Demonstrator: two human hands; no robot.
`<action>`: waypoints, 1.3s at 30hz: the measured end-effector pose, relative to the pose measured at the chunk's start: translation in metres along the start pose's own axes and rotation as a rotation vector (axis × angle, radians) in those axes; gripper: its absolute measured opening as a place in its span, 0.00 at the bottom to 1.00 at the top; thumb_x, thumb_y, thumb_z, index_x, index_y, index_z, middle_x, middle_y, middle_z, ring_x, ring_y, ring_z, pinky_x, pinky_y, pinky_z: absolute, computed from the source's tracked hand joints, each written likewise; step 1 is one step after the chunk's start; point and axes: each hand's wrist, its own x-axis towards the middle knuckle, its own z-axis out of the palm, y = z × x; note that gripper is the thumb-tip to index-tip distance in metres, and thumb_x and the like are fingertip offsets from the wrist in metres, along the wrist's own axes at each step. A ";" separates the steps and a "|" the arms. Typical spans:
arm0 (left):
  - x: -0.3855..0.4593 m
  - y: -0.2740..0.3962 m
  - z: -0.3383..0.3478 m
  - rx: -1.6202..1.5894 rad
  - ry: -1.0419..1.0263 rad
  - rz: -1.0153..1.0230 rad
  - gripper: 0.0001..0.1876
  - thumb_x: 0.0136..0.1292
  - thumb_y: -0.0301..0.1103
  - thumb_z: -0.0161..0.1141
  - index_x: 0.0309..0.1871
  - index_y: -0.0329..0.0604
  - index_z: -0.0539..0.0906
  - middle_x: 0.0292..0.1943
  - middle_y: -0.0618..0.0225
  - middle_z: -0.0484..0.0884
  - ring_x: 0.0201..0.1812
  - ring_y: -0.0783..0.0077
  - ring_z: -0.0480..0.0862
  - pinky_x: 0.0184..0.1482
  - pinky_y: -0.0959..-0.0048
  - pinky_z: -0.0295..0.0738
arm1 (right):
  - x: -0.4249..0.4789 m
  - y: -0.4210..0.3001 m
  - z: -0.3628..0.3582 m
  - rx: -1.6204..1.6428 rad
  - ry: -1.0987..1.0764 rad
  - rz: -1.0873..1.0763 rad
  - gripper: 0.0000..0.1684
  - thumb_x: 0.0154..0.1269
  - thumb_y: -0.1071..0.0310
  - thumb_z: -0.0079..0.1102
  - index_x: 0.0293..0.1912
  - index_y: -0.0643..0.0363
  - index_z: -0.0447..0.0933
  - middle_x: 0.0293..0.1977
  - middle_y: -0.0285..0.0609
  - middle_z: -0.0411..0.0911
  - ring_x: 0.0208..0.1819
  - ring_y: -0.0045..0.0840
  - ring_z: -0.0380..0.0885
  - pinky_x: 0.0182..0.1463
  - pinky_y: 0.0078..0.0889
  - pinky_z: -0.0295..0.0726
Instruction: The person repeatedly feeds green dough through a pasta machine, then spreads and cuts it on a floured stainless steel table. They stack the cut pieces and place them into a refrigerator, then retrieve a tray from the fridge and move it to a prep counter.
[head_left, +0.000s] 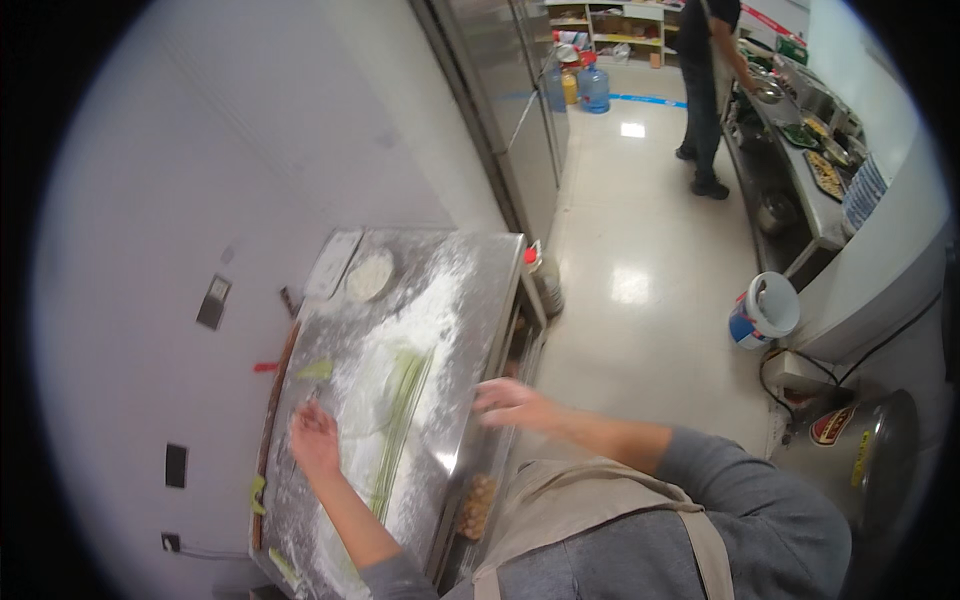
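Long green strips of dough (401, 420), apparently noodles, lie along the floured steel worktable (442, 259) before me. White flour (409, 322) is spread thickly around and beneath them. My left hand (315, 439) is over the wall side of the table, left of the strips, its fingers partly curled. Blur hides whether it holds anything. Just beyond it rests a small green dough piece (316, 369). My right hand (510, 405) hovers by the table's front edge, fingers apart and nothing in them. A long wooden rolling pin (276, 420) lies along the wall edge.
At the table's far end are a round container of white powder (370, 275) and a pale flat device (334, 262), possibly a scale. A jug (546, 285) stands beside the table. Across the aisle are a white bucket (776, 307), a counter with dishes (814, 187) and another person (701, 97).
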 end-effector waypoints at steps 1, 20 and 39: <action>-0.004 -0.018 -0.015 0.058 -0.032 -0.076 0.09 0.66 0.35 0.51 0.43 0.40 0.76 0.46 0.64 0.80 0.44 0.69 0.80 0.45 0.68 0.76 | -0.023 -0.007 -0.039 -0.011 0.134 0.034 0.37 0.64 0.63 0.59 0.67 0.61 0.55 0.59 0.43 0.69 0.57 0.26 0.69 0.59 0.32 0.69; 0.219 -0.447 0.420 1.123 -0.916 0.175 0.17 0.59 0.32 0.61 0.50 0.36 0.77 0.44 0.60 0.78 0.39 0.71 0.81 0.42 0.73 0.76 | -0.223 0.085 -0.328 0.615 1.521 0.236 0.12 0.63 0.64 0.54 0.45 0.58 0.73 0.35 0.40 0.79 0.30 0.24 0.77 0.30 0.25 0.75; 0.437 -0.643 0.697 1.284 -0.605 0.146 0.18 0.59 0.34 0.62 0.50 0.35 0.78 0.46 0.58 0.78 0.43 0.65 0.82 0.46 0.70 0.77 | -0.142 0.020 -0.790 0.724 1.775 0.492 0.05 0.64 0.68 0.47 0.32 0.55 0.68 0.30 0.40 0.69 0.30 0.28 0.70 0.32 0.36 0.70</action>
